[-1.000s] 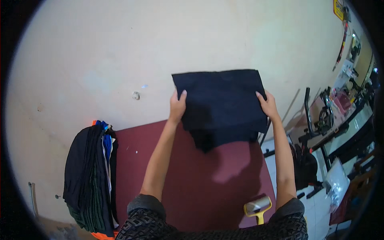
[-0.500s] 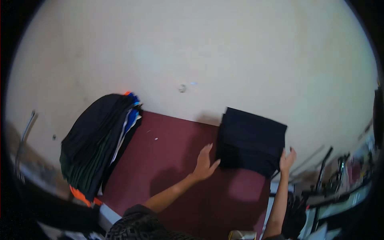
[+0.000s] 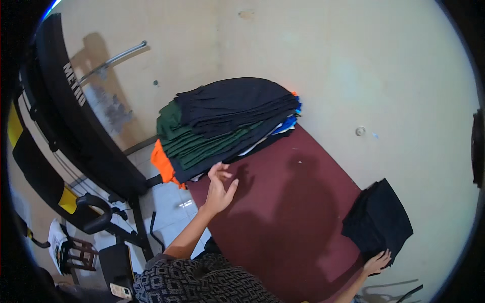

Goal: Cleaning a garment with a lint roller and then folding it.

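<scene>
A tall pile of folded clothes [image 3: 232, 121] lies at the far left end of the maroon table [image 3: 283, 217], black on top, dark green below, with orange, white and blue edges showing. In front of that pile my left hand [image 3: 220, 194] is raised, fingers loosely bent and apart, holding nothing; I cannot tell whether its fingertips touch the cloth. On the right, a smaller stack of folded dark cloth [image 3: 381, 217] sits against the wall. My right hand [image 3: 379, 261] rests on its near edge, fingers stretched out over the fabric.
A folded-up treadmill [image 3: 88, 106] and an exercise machine with a curved black handle [image 3: 96, 214] stand left of the table. Beyond them is a small wooden stool [image 3: 80, 255]. A metal bar [image 3: 121, 58] juts from the wall, which runs along the table's far side.
The view has swung left. My left hand has moved from beside the smaller dark stack to the tall pile. My right hand has shifted onto the near edge of the dark stack.
</scene>
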A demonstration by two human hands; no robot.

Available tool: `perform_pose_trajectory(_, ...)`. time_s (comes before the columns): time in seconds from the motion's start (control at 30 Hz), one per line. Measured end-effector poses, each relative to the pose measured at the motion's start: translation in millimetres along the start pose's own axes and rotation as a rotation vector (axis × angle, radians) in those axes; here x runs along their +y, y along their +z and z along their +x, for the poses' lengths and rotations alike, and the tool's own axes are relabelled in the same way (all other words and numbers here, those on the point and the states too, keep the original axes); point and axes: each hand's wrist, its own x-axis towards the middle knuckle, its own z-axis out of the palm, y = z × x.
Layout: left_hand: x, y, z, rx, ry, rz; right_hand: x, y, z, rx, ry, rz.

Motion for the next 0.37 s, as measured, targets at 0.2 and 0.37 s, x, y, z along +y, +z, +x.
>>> perform_pose_trajectory(0.2,-22,-77,54,0.255,-0.012,0.112,-83,-38,-27,0.326,-0.198,0.383)
perform_pose_trajectory(0.37,-69,-120,93,0.198,-0.037,0.254,-193,-77,-152,0.077,-0.196,0.745)
